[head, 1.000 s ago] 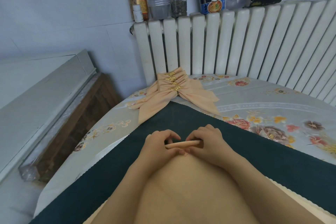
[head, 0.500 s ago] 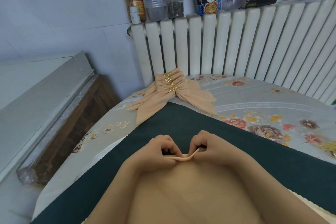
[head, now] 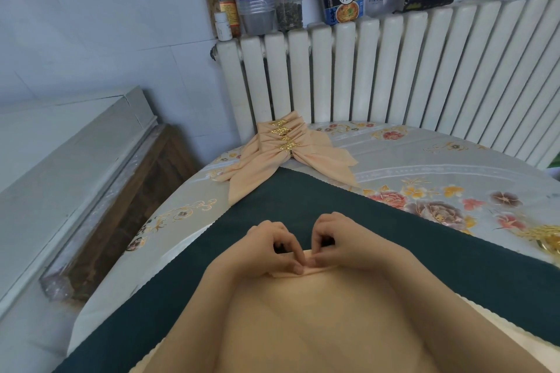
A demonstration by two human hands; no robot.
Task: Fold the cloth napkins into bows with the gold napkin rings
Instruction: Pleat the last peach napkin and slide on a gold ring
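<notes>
A peach cloth napkin (head: 318, 321) lies flat on the dark green mat (head: 303, 200) between my forearms. My left hand (head: 269, 248) and my right hand (head: 342, 239) meet at its far edge, where their fingertips pinch a small pleat of the cloth. Near the table's far edge lies a stack of several peach napkin bows (head: 278, 157), each cinched by a gold napkin ring (head: 286, 147). A few loose gold rings (head: 545, 239) lie at the right edge of the table.
The round table wears a floral cloth (head: 424, 166). A white radiator (head: 394, 76) stands behind it, with jars, a noodle cup and boxes on top. A wooden bench (head: 127, 203) and a white slab stand to the left.
Both hands have drawn the napkin's far edge back toward me, and the raised fold they held has become a smaller, flatter pleat between the fingertips.
</notes>
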